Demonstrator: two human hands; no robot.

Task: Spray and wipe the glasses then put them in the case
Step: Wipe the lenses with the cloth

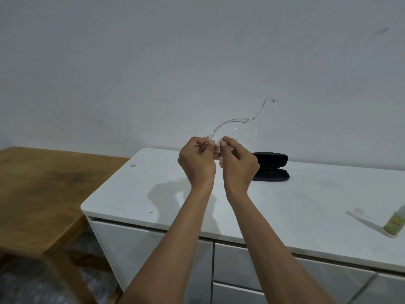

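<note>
Clear-framed glasses (245,132) are held up in front of the wall, above the white cabinet top (306,194). My left hand (197,161) pinches one clear temple arm near its end. My right hand (238,163) presses a small white cloth (220,150) against the frame close to the left hand. One round lens sticks out to the right of my fingers. A black glasses case (271,166) lies open on the cabinet just behind my right hand. A small spray bottle (395,224) with a green label stands at the far right edge.
A wooden table (39,189) sits lower at the left, beside the cabinet. A small clear cap (358,210) lies near the spray bottle. Cabinet drawers (241,270) run below the front edge. A plain wall stands behind.
</note>
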